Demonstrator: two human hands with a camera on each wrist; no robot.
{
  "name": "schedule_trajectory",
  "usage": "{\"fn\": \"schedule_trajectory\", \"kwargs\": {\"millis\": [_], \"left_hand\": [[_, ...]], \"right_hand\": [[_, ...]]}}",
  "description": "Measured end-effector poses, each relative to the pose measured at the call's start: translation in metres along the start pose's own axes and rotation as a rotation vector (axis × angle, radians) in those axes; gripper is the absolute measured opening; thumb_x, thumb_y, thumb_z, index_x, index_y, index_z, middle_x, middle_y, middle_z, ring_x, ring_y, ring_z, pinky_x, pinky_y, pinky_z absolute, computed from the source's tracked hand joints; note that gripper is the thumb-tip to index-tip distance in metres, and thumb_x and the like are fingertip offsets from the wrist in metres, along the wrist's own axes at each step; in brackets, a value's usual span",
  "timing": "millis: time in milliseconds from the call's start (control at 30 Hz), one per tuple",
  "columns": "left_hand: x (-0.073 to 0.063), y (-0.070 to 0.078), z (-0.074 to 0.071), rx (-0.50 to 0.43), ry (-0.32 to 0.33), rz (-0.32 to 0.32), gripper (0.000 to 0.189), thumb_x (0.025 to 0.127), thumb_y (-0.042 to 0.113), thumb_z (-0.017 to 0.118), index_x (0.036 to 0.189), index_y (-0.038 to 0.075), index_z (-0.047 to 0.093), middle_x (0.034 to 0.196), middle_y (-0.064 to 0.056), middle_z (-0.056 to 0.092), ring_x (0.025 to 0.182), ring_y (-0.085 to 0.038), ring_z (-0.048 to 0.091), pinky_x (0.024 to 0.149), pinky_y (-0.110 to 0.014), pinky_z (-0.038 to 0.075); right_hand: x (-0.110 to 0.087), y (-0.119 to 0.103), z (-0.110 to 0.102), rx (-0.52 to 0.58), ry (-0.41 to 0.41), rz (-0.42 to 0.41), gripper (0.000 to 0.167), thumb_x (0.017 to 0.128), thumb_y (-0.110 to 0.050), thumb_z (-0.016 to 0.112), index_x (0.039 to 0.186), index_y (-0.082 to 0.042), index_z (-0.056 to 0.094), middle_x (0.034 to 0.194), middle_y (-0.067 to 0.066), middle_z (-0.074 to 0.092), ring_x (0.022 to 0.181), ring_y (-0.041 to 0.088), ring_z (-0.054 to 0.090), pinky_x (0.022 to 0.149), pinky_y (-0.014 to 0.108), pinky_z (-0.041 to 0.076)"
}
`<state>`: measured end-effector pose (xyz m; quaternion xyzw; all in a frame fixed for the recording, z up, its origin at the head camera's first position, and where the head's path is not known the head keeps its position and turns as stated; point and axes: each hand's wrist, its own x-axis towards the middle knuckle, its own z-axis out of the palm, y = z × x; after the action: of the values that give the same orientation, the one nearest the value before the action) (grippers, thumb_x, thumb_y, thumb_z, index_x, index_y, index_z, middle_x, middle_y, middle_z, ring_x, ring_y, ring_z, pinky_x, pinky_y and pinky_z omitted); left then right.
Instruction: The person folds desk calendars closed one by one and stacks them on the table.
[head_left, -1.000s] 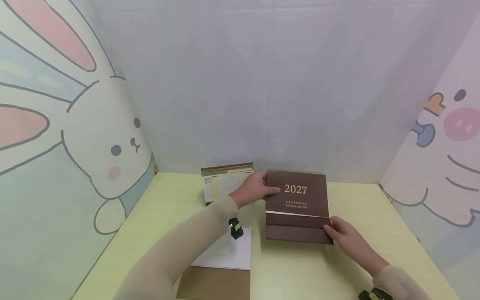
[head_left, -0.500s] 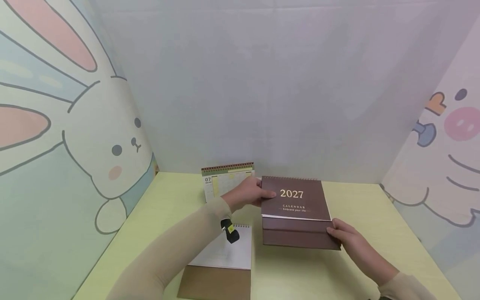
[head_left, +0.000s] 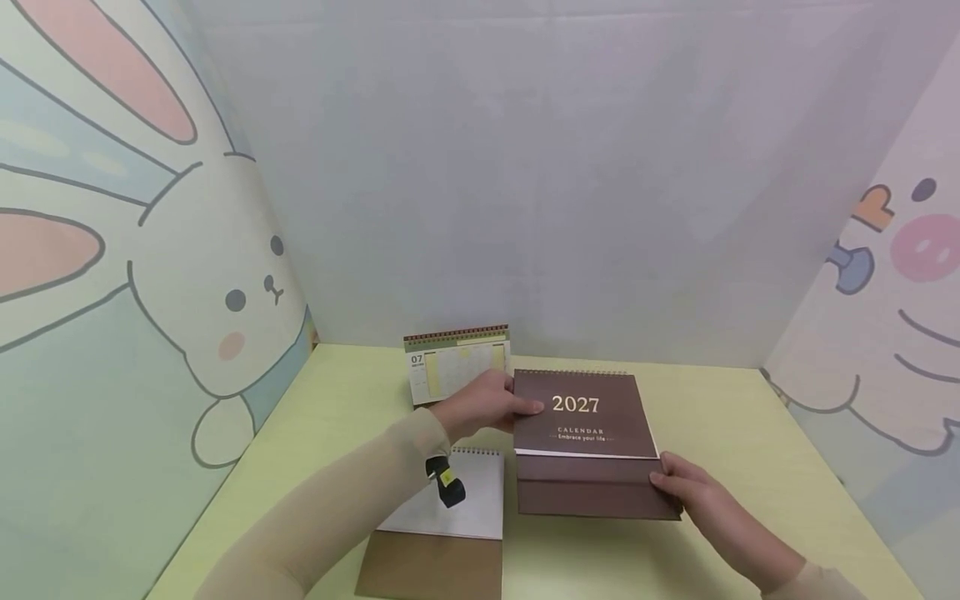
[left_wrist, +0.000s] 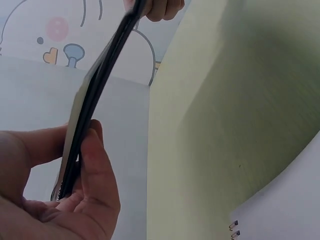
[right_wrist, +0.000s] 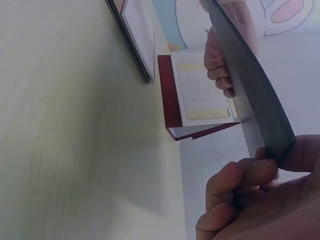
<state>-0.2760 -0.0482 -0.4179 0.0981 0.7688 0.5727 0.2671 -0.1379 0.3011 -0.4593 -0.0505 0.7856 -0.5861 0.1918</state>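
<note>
The brown calendar [head_left: 585,485] has come nearer the person and slightly to the left since a second ago, and both hands have moved with it. It is now in the air above the pale yellow table [head_left: 750,450], its shadow falling on the tabletop, its cover reading "2027" and "CALENDAR" in light lettering. The left hand [head_left: 480,404] pinches its left edge near the spiral, thumb on the cover and fingers behind. The right hand [head_left: 697,492] grips the lower right corner, thumb on the front and the other fingers curled beneath; the right wrist view shows this corner held between them.

Near the left hand, a standing calendar [head_left: 453,375] marked "07" stands toward the back of the table, partly hidden by that hand. Closer to the person, under the left forearm, is a white calendar [head_left: 476,504] with a tan lower panel [head_left: 435,567]. A black wrist device [head_left: 447,483] sits at the left sleeve. A rabbit drawing [head_left: 202,292] covers the left wall and a pink-nosed figure [head_left: 922,250] the right.
</note>
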Motion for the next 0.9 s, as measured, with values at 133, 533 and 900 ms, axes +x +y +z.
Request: {"fn": "schedule_trajectory", "kwargs": {"millis": [133,533,900], "left_hand": [[-0.008,-0.003,0.002,0.009,0.002,-0.018,0.027,0.107,0.022,0.09,0.126,0.004,0.082,0.112,-0.012,0.091,0.1,-0.025,0.091,0.094,-0.04,0.076],[-0.019,-0.028,0.008,0.101,0.02,-0.056,0.027,0.106,0.028,0.092,0.118,0.006,0.082,0.103,-0.008,0.09,0.086,-0.016,0.082,0.077,-0.03,0.069],[-0.022,-0.046,0.015,0.152,0.025,-0.027,0.019,0.107,0.024,0.09,0.115,0.008,0.084,0.096,-0.004,0.086,0.08,-0.014,0.072,0.069,-0.025,0.061]], "right_hand": [[-0.004,0.002,0.003,-0.019,-0.003,0.01,0.024,0.123,-0.019,0.044,0.111,-0.009,0.062,0.096,-0.009,0.065,0.097,0.007,0.058,0.085,0.028,0.042],[-0.008,0.011,0.026,-0.049,-0.025,0.101,0.033,0.121,-0.015,0.045,0.115,0.017,0.048,0.082,-0.006,0.042,0.075,0.012,0.039,0.069,0.03,0.033],[-0.009,0.024,0.035,-0.091,-0.037,0.084,0.028,0.118,-0.012,0.048,0.105,0.012,0.051,0.08,-0.005,0.048,0.07,0.009,0.042,0.064,0.026,0.036]]}}
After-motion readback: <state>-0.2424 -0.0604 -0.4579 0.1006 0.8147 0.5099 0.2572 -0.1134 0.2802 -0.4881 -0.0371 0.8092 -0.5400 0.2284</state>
